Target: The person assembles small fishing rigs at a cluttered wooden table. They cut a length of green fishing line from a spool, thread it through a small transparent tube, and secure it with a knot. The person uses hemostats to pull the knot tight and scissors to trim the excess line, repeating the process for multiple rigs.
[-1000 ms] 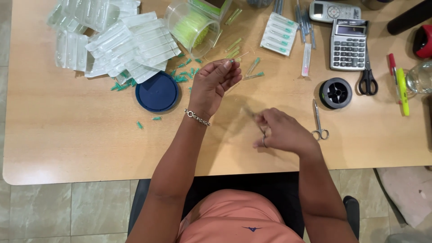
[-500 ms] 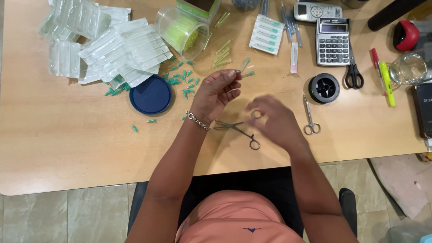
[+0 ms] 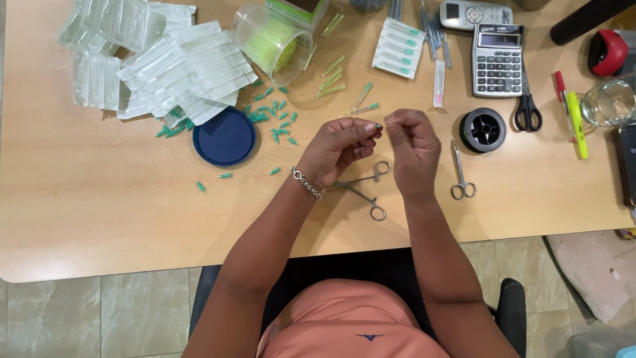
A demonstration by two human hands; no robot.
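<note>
Seen from above: you sit at a wooden desk (image 3: 99, 219), both hands raised just over its middle, nearly touching. Your left hand (image 3: 341, 146) is closed in a pinch on a small green-tipped needle cap (image 3: 377, 125), held up at the fingertips, prob. so the tip stays in sight. Your right hand (image 3: 412, 142) is curled shut just beside it, fingertips aimed at the same spot; can't tell if it grips anything. Directly under the hands lie metal forceps (image 3: 368, 192), handles open, within easy reach. Small scissors (image 3: 460, 174) lie just right of your right hand.

Left of the hands: a dark blue round lid (image 3: 225, 137), w/ loose green caps (image 3: 275, 119) scattered beside it, and a heap of clear blister packs (image 3: 165, 66) toward the far left corner. A black spool (image 3: 482, 129) and calculator (image 3: 497, 59) sit to the right.

The near part of the desk, between you and the forceps, gives room to move; the far edge is crowded.
</note>
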